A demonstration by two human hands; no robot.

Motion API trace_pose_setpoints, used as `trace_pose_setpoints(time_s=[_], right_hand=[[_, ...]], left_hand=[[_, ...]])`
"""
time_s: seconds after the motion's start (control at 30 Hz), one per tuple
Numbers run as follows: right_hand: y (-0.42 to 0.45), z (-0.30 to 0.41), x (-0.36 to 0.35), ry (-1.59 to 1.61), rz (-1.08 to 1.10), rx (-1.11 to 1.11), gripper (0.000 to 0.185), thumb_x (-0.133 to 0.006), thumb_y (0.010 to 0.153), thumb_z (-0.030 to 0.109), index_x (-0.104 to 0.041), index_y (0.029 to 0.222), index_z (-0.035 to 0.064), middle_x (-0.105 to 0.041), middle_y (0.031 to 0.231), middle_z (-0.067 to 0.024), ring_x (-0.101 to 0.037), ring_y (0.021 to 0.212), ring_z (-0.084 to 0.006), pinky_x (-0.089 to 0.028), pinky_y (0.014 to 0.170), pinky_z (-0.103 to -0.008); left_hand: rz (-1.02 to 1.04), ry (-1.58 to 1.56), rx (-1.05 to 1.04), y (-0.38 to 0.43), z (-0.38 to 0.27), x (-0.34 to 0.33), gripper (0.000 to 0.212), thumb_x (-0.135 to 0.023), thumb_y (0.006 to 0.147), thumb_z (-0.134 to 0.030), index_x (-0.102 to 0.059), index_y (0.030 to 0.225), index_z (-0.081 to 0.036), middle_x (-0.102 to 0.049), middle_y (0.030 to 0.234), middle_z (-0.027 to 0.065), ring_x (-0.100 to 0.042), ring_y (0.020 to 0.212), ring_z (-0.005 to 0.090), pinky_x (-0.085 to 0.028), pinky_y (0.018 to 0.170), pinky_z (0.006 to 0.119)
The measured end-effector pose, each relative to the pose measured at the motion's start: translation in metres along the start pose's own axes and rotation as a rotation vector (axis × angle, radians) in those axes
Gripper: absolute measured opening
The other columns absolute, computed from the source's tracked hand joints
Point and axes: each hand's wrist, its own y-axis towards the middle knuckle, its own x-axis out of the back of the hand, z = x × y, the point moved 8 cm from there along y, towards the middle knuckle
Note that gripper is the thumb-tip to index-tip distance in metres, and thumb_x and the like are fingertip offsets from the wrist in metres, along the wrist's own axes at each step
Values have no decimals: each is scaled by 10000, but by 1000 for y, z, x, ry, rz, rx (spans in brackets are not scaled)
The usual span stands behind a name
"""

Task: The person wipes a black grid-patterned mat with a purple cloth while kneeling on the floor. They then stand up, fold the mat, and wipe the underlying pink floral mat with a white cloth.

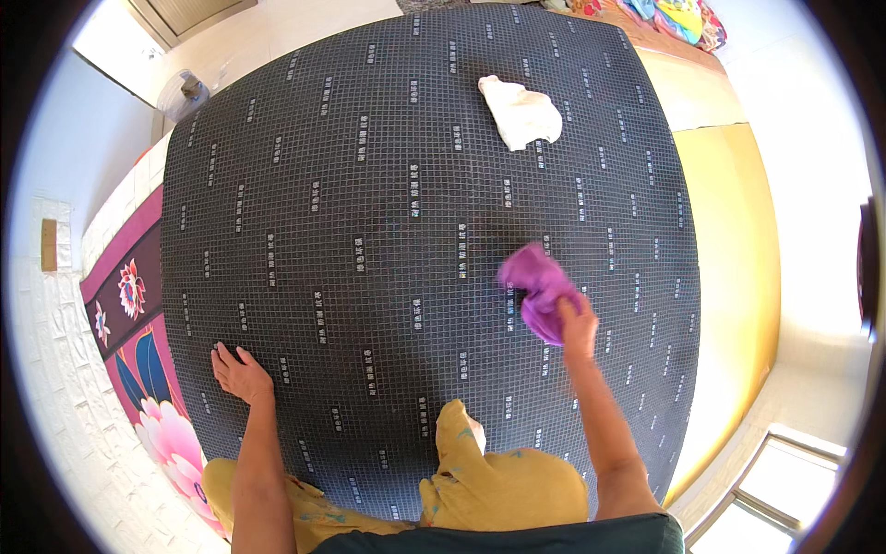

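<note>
A purple cloth (543, 294) is gripped by my right hand (580, 329), over the right side of a black grid-patterned mat (387, 221). The cloth's outer end looks blurred. My left hand (241, 375) rests on the mat's left part with its fingers spread, and nothing is in it. Farther off, a crumpled white cloth (520, 114) lies on the mat toward the upper right. Rows of printed writing run across the mat. My legs in yellow trousers (512, 485) are on the mat's near edge.
A pink floral cover (166, 429) shows beyond the mat's left edge. Bare yellow board (727, 242) borders the right side. Colourful bedding (675, 21) is heaped at the far right corner, and a clear plastic bin (183, 93) stands beyond the far left corner.
</note>
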Motion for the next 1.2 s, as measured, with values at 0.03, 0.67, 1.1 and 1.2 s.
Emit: trace_pose_setpoints(time_s=[0.03,0.67,1.1,1.2], right_hand=[[0,5,5,484,-10,-201,427,-600,959,305,-579,1300,50,-617,1257,-107,-599,1150,-249,-515,925,-377],[129,75,14,-770,-694,784,372,-687,839,222,-624,1203,173,-530,1277,-150,-471,1145,-430,-449,924,-522],[24,43,-28,-733,-269,810,470,-680,782,109,-609,1244,171,-460,1369,-68,-447,1065,-402,-535,862,-486],[-39,17,-33,-696,-166,856,557,-678,725,24,-596,1257,164,-453,1376,-103,-431,1101,-399,-470,930,-499]], left_hand=[[11,21,18,0,4,2,486,-395,1038,-380,-400,1464,-145,-350,1517,103,-319,1397,307,-287,1134,488],[-61,49,-51,2,11,-5,481,-402,1040,-371,-407,1465,-145,-382,1502,116,-365,1372,317,-339,1095,489],[-87,43,-62,1,13,-5,493,-405,1039,-385,-390,1479,-162,-370,1506,98,-354,1378,313,-345,1084,502],[-66,30,-42,2,13,-3,494,-410,1037,-383,-395,1476,-157,-374,1502,104,-356,1377,316,-340,1087,501]])
